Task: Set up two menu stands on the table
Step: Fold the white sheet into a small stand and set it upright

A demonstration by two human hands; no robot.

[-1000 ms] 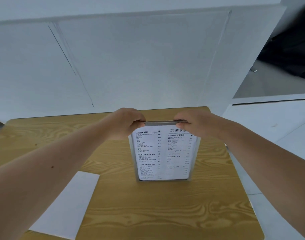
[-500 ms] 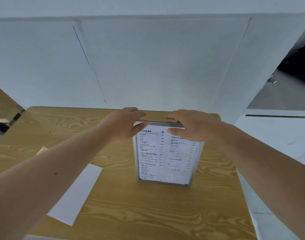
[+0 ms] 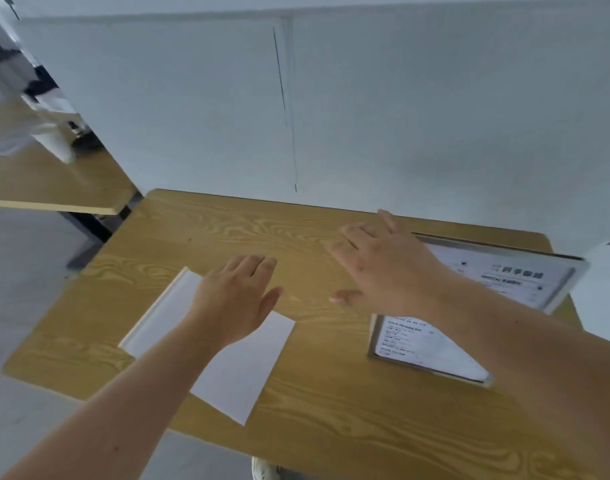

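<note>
Standing upright on the right part of the table (image 3: 296, 237), one menu stand (image 3: 431, 348) is seen with its printed sheet facing the camera, so the first half of the task is judged done. It is partly hidden by the right forearm. The second stand (image 3: 248, 362), a white piece, is seen lying flat near the front left edge and is judged not yet set up. The left hand (image 3: 232, 299) is held open above it, nothing gripped. The right hand (image 3: 383, 268) is spread open over bare wood, holding nothing.
</note>
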